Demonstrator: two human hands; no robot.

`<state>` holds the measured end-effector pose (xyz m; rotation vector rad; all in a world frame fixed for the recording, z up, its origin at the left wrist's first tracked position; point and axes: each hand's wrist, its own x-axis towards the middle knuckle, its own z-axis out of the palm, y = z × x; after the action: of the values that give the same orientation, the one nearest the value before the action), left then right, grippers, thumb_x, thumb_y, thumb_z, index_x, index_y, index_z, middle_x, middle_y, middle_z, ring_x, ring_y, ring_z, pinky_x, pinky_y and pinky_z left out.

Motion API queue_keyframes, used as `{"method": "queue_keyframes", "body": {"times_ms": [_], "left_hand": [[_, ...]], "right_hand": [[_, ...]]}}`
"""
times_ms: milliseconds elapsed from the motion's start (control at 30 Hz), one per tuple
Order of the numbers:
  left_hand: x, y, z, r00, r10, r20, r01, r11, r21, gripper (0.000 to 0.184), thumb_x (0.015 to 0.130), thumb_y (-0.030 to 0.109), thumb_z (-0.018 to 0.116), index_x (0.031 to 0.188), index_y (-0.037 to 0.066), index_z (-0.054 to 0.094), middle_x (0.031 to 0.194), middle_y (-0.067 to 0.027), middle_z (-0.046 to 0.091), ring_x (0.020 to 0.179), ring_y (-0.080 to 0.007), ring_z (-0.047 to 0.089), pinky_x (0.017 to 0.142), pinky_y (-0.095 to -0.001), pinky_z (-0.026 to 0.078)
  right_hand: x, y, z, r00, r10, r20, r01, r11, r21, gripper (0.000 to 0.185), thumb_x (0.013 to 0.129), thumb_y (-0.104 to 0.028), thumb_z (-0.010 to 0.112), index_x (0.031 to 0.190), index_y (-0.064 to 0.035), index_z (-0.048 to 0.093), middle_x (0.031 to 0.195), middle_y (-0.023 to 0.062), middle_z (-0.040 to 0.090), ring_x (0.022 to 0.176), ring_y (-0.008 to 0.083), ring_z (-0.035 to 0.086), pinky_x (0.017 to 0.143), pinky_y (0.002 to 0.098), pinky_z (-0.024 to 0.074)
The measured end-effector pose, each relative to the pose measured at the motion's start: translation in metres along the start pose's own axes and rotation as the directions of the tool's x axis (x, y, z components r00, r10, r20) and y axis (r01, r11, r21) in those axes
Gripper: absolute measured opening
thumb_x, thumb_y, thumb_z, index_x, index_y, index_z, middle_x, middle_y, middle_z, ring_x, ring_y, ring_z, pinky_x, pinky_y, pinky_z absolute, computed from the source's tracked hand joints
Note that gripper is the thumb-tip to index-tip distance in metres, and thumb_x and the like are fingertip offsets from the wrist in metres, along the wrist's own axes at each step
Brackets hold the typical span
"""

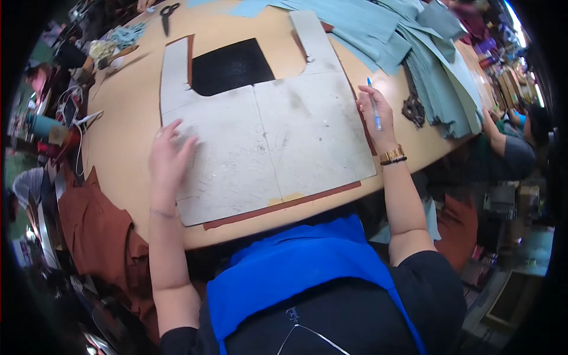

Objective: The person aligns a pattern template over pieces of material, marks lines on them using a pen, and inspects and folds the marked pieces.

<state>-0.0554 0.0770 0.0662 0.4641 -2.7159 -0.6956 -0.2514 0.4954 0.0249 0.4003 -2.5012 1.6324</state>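
A large grey-white pattern board (284, 136) with a U-shaped cut-out lies flat on the table (112, 112), with faint writing and a centre line on it. Reddish-brown leather (284, 205) sticks out from under its edges. A black sheet (231, 65) shows within the cut-out. My left hand (168, 155) is at the board's left edge, fingers spread, holding nothing; I cannot tell whether it touches. By the board's right edge, my right hand (378, 118) is closed around a clear pen with a blue cap (375, 112).
Scissors (168, 18) lie at the far left of the table. A dark metal object (413, 111) sits right of my right hand, beside stacked teal leather sheets (441, 77). Brown leather (97, 216) hangs at the left. A white cable (81, 127) crosses the left edge. Another person (503, 139) is at the right.
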Motion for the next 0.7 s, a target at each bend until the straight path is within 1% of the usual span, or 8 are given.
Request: {"method": "queue_keyframes", "body": {"times_ms": [33, 67, 167, 200, 300, 333, 467, 700], "left_hand": [[0.01, 0.012, 0.007, 0.993, 0.115, 0.016, -0.115, 0.993, -0.029, 0.044, 0.083, 0.022, 0.073, 0.123, 0.008, 0.062, 0.109, -0.0126, 0.063, 0.1, -0.0282, 0.063, 0.086, -0.038, 0.05], [0.021, 0.029, 0.012, 0.987, 0.147, 0.063, -0.148, 0.989, 0.011, 0.044, 0.083, 0.023, 0.074, 0.122, 0.008, 0.062, 0.112, -0.0131, 0.063, 0.104, -0.0293, 0.062, 0.088, -0.0379, 0.05], [0.058, 0.05, 0.042, 0.931, 0.344, 0.125, -0.349, 0.937, 0.021, 0.045, 0.082, 0.027, 0.073, 0.122, 0.008, 0.063, 0.118, -0.0122, 0.062, 0.112, -0.0306, 0.058, 0.098, -0.0415, 0.044], [0.067, 0.057, 0.05, 0.923, 0.338, 0.183, -0.349, 0.937, 0.028, 0.045, 0.082, 0.028, 0.073, 0.122, 0.009, 0.064, 0.119, -0.0117, 0.061, 0.114, -0.0301, 0.057, 0.1, -0.0437, 0.042], [0.083, 0.068, 0.054, 0.91, 0.266, 0.32, -0.303, 0.95, 0.074, 0.046, 0.081, 0.03, 0.074, 0.121, 0.009, 0.064, 0.123, -0.01, 0.059, 0.12, -0.0287, 0.053, 0.106, -0.0499, 0.036], [0.084, 0.072, 0.053, 0.904, 0.23, 0.36, -0.28, 0.955, 0.094, 0.046, 0.081, 0.03, 0.074, 0.121, 0.01, 0.064, 0.124, -0.0094, 0.058, 0.122, -0.0282, 0.051, 0.107, -0.0516, 0.034], [0.092, 0.071, 0.058, 0.888, 0.205, 0.411, -0.272, 0.956, 0.112, 0.048, 0.078, 0.032, 0.076, 0.12, 0.012, 0.065, 0.121, -0.0073, 0.058, 0.122, -0.0275, 0.05, 0.108, -0.0538, 0.033], [0.091, 0.068, 0.057, 0.884, 0.22, 0.413, -0.267, 0.962, 0.057, 0.048, 0.076, 0.032, 0.078, 0.117, 0.012, 0.065, 0.119, -0.0071, 0.058, 0.123, -0.028, 0.049, 0.108, -0.0554, 0.032]], "right_hand": [[0.002, -0.009, 0.002, 0.999, 0.05, 0.013, -0.051, 0.988, 0.143, 0.035, 0.096, -0.033, 0.062, 0.115, -0.0043, 0.067, 0.089, 0.0014, 0.066, 0.07, 0.0065, 0.056, 0.062, 0.0224, 0.0479], [0.004, -0.017, 0.004, 0.995, 0.1, 0.03, -0.104, 0.954, 0.281, 0.039, 0.098, -0.037, 0.059, 0.117, -0.0046, 0.067, 0.092, 0.0015, 0.066, 0.07, 0.0066, 0.054, 0.06, 0.0224, 0.047], [0.011, -0.036, 0.029, 0.999, -0.026, 0.034, 0.015, 0.961, 0.278, 0.048, 0.099, -0.046, 0.052, 0.12, -0.0045, 0.066, 0.098, 0.001, 0.064, 0.068, 0.006, 0.049, 0.057, 0.0205, 0.0432], [0.011, -0.05, 0.035, 0.995, -0.038, 0.095, 0.008, 0.952, 0.305, 0.041, 0.101, -0.036, 0.053, 0.123, -0.0032, 0.064, 0.098, 0.0026, 0.067, 0.075, 0.0055, 0.057, 0.064, 0.0181, 0.0471], [0.016, -0.062, 0.065, 0.99, 0.023, 0.14, -0.06, 0.961, 0.27, 0.032, 0.097, -0.022, 0.061, 0.122, -0.0026, 0.064, 0.096, 0.0032, 0.069, 0.079, 0.0065, 0.061, 0.068, 0.018, 0.0488], [0.016, -0.069, 0.073, 0.985, 0.053, 0.165, -0.106, 0.936, 0.336, 0.028, 0.092, -0.01, 0.065, 0.119, -0.0016, 0.064, 0.095, 0.0046, 0.07, 0.082, 0.0086, 0.064, 0.071, 0.0196, 0.0504], [0.028, -0.063, 0.112, 0.972, -0.044, 0.231, -0.074, 0.876, 0.476, 0.017, 0.091, -0.01, 0.064, 0.105, -0.0001, 0.067, 0.093, 0.007, 0.071, 0.082, 0.0094, 0.067, 0.068, 0.0213, 0.0517], [0.045, -0.068, 0.169, 0.959, -0.165, 0.229, 0.065, 0.918, 0.392, 0.01, 0.085, -0.012, 0.066, 0.087, -0.003, 0.063, 0.074, 0.0, 0.062, 0.066, 0.0047, 0.056, 0.059, 0.0215, 0.0453]]}}
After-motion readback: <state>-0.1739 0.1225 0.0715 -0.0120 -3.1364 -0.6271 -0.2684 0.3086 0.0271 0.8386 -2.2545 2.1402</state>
